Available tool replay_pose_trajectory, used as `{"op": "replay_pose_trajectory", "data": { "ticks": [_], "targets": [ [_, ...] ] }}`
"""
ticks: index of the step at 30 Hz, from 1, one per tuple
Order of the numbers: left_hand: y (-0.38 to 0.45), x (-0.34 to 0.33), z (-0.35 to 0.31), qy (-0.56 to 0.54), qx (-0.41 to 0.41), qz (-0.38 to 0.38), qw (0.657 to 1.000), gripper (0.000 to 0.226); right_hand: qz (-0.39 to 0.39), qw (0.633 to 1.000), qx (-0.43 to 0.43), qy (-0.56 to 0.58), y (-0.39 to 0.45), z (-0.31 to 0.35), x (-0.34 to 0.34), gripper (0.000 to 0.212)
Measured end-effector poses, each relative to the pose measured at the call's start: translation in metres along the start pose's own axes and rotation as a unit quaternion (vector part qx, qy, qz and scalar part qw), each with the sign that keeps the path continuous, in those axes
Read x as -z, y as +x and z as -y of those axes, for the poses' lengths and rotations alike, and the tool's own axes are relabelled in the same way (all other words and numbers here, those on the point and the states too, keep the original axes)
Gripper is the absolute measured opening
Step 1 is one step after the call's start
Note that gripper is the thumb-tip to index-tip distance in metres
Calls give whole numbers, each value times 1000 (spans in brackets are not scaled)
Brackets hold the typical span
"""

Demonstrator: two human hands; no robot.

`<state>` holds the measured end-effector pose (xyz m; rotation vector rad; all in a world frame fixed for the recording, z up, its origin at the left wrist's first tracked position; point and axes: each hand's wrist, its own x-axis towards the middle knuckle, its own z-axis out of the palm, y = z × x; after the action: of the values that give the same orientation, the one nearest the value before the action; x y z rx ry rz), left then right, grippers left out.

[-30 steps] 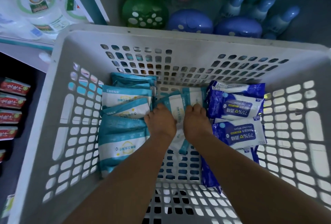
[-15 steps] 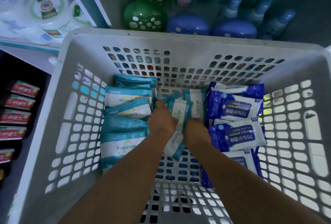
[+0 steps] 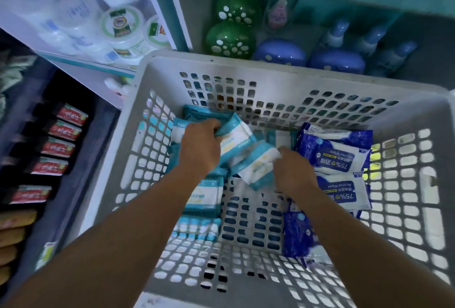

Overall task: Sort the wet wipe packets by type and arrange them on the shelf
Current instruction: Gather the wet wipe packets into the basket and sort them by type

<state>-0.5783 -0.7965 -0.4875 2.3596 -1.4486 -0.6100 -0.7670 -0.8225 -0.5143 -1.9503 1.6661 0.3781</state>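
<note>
In the head view, I see both hands inside the white basket. My left hand has its fingers curled around a teal packet near the far left corner of the basket. My right hand pinches a second teal packet in the middle. More teal packets lie along the left wall, and blue packets lie along the right wall. Beyond the far edge, green and blue containers stand on a shelf.
</note>
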Motion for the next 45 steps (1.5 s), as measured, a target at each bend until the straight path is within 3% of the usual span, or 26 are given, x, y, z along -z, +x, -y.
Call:
{"op": "replay_pose_trajectory", "data": {
  "ticks": [2, 6, 10, 13, 15, 18, 20, 23, 26, 28, 31, 34, 36, 38, 41, 45],
  "targets": [
    [-4, 15, 13, 115, -19, 8, 993, 18, -54, 997, -17, 56, -1, 10, 19, 31],
    [-3, 34, 20, 288, -41, 47, 956, 47, -115, 985, -10, 124, -1, 37, 42, 31],
    [1, 40, 21, 313, -86, 57, 944, 50, -177, 921, -83, 336, 13, 63, 40, 28],
    [-1, 37, 23, 318, -90, 64, 942, 53, -155, 874, -100, 450, 29, 92, 26, 22],
    [-2, 35, 26, 317, -81, 50, 944, 56, -117, 860, -107, 484, 39, 108, 14, 18],
    [-1, 30, 31, 318, -110, 36, 941, 65, -66, 891, -80, 441, 48, 123, -3, 15],
    [2, 25, 35, 326, -146, 60, 932, 73, -57, 888, -69, 451, 51, 124, -13, 20],
    [5, 19, 41, 334, -159, 102, 923, 67, -65, 899, -59, 430, 46, 115, -23, 13],
    [5, 17, 37, 332, -153, 101, 925, 65, -55, 965, -96, 236, 39, 84, -31, 53],
    [4, 15, 31, 321, -156, 110, 928, 68, 4, 980, -140, 144, 34, 62, -36, 69],
    [-4, 3, 19, 265, -229, 123, 929, 64, 95, 980, -155, 84, 22, 48, -46, 71],
    [-11, -18, 3, 201, -316, 118, 920, 58, 110, 985, -110, 71, 14, 45, -54, 71],
    [-13, -29, -6, 216, -321, 169, 907, 53, 74, 991, -90, 65, 12, 39, -54, 69],
    [-14, -41, -13, 250, -270, 249, 896, 56, 40, 994, -86, 57, 15, 33, -49, 76],
    [-12, -64, -13, 287, -242, 241, 895, 57, 46, 989, -109, 85, 25, 24, -47, 87],
    [-9, -81, -7, 368, -195, 215, 883, 55, 65, 990, -80, 97, 23, 22, -53, 84]
  ]
}}
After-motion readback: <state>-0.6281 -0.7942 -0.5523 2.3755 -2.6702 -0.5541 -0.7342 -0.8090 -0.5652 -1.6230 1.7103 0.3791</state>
